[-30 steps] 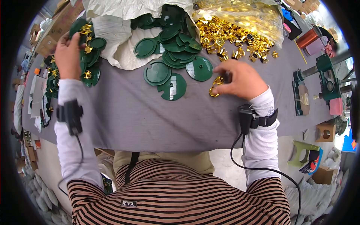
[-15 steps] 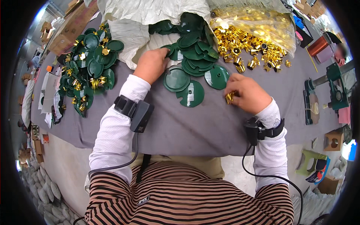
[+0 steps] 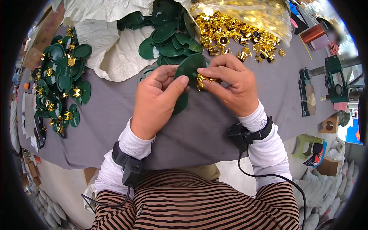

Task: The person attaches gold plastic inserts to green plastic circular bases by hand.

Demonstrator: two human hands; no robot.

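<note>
My left hand (image 3: 161,96) pinches a green plastic disc (image 3: 190,66) between thumb and fingers, tilted up on edge above the table. At the disc's right face, my right hand (image 3: 232,82) grips a shiny gold clawed piece (image 3: 200,82); the two parts meet or nearly meet, and I cannot tell whether they are joined. Behind my hands lies a pile of loose green discs (image 3: 166,38), spilling from a white woven sack (image 3: 103,50). To its right are many loose gold pieces (image 3: 230,30), partly under a clear plastic bag (image 3: 249,13).
At the left, green discs fitted with gold pieces (image 3: 61,76) lie heaped on the grey cloth-covered table (image 3: 199,142). A green metal hand press (image 3: 333,82) stands at the right edge. Cardboard boxes (image 3: 44,42) sit at the far left.
My left hand has lifted a disc from the pile and drawn it nearer. My right hand has moved left, bringing the gold piece to the disc. The view has shifted right.
</note>
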